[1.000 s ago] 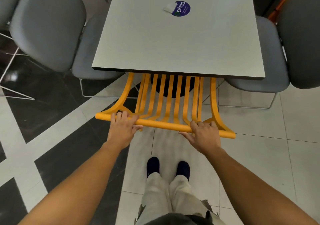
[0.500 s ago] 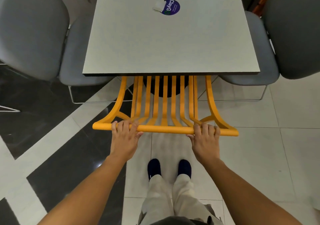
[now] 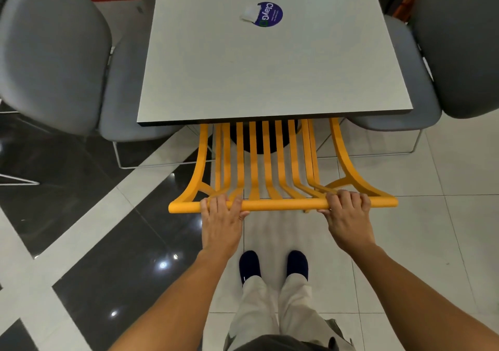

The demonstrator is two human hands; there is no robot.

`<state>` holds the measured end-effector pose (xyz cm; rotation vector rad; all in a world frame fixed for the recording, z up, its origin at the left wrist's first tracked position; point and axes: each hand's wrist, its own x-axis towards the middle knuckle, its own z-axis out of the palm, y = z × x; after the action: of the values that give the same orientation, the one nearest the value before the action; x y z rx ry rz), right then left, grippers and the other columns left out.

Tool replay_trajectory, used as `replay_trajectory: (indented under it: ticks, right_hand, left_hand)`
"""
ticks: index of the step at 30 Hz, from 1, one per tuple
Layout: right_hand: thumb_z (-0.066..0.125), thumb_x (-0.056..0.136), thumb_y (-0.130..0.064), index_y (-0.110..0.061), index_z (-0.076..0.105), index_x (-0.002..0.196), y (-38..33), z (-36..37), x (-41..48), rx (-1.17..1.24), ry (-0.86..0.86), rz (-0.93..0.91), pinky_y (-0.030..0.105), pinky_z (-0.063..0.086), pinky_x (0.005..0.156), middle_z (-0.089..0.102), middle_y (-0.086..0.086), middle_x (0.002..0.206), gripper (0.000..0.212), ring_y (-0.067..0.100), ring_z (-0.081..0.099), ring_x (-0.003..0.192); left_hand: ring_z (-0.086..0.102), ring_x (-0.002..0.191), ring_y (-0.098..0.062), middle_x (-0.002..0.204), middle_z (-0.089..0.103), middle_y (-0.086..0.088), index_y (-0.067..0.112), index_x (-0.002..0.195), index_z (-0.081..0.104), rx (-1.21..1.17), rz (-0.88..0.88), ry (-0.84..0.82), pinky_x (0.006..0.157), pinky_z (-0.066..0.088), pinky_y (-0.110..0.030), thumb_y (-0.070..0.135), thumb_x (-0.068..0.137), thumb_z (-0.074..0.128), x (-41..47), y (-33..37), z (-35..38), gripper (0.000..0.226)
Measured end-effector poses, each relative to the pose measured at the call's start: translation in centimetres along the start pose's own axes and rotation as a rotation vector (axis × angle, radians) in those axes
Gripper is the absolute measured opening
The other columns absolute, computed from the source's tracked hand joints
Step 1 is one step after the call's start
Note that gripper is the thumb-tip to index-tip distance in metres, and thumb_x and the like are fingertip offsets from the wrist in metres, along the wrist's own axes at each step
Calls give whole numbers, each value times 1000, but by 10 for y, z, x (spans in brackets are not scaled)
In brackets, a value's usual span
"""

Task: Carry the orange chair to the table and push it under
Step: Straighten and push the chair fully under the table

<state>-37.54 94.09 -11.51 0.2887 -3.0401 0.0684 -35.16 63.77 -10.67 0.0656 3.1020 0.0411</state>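
The orange chair stands at the near edge of the grey table. Its slatted backrest shows; the seat is hidden under the tabletop. My left hand grips the left part of the backrest's top rail. My right hand grips the right part of the same rail. Both sets of fingers curl over the rail.
A grey chair is tucked in at the table's left side and another grey chair at its right. A round purple sticker lies on the tabletop. My feet stand on a glossy tiled floor just behind the orange chair.
The backrest's top rail has squared up parallel to the table edge, and both hands have closed more firmly over it. The view has shifted slightly.
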Motion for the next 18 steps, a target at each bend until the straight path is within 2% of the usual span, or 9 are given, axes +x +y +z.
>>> replay_trajectory:
  ticks: [5, 12, 18]
  right_hand:
    - [29, 102, -46, -7, 55, 112, -5, -4, 0, -26, -52, 25, 54, 33, 92, 55, 18, 101, 49, 37, 47, 91]
    - [28, 102, -46, -8, 54, 111, -6, -6, 0, -23, -67, 21, 54, 33, 92, 55, 18, 100, 47, 37, 47, 91]
    - [31, 102, -45, -8, 55, 110, -14, -5, -1, -20, -50, 11, 54, 33, 93, 54, 17, 99, 45, 36, 46, 90]
  left_hand:
    - [49, 93, -32, 102, 55, -14, 18, 119, 53, -7, 23, 11, 95, 30, -53, 49, 97, 31, 0, -2, 1, 44]
    - [49, 93, -31, 102, 54, -14, 17, 118, 54, -33, 23, 23, 94, 35, -56, 49, 97, 29, 0, -5, 0, 46]
    - [48, 93, -31, 103, 54, -13, 18, 118, 55, -40, 27, 49, 93, 34, -53, 51, 97, 28, 0, -13, 0, 47]
